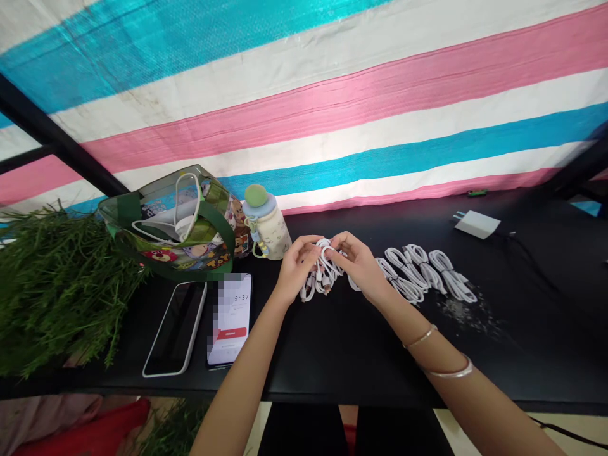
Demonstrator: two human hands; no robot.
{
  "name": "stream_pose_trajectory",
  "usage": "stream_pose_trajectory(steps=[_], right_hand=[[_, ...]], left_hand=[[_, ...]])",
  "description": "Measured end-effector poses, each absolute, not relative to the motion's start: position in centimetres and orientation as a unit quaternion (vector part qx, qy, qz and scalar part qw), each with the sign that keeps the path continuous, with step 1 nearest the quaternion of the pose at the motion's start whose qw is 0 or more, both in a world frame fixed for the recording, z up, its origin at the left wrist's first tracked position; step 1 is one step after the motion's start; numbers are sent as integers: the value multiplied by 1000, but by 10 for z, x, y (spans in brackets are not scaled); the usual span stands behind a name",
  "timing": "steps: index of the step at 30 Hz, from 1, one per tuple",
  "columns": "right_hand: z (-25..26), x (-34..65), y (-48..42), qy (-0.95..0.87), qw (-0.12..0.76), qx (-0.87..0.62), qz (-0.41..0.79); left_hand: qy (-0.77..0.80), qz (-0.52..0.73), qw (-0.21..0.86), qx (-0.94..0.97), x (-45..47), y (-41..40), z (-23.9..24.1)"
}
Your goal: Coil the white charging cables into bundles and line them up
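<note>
The cables are smooth white plastic, the tabletop glossy black, the backdrop tarp woven plastic sheeting.

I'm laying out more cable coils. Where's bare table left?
Bare black tabletop lies in front of the coiled white cables, and behind them, between the capped bottle and the white charger. The left end is crowded: a phone, a second phone, tote bag, green sprigs.

The black counter runs across the lower frame. On it lie greens, a bag, a bottle, two phones, white cables and a charger.
</note>
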State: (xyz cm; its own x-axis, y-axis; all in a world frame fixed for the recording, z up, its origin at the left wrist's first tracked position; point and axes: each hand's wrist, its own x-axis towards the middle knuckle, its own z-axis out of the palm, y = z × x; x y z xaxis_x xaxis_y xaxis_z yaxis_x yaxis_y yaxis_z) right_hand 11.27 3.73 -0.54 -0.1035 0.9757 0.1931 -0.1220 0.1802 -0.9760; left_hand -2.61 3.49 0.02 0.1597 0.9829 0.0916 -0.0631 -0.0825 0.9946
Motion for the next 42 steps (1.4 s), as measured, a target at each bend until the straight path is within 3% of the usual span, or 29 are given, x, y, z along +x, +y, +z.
stream_pose_trajectory(steps=[16,29,42], right_hand=[[-12,110,39,-558,592,-401,421],[-6,114,38,-546,548,-385,503],[-2,118,39,-512,594,-387,485]], left_hand=[[413,506,536,535,-25,35,2],[421,512,532,527,-25,36,1],[426,534,558,472,-26,37,2]])
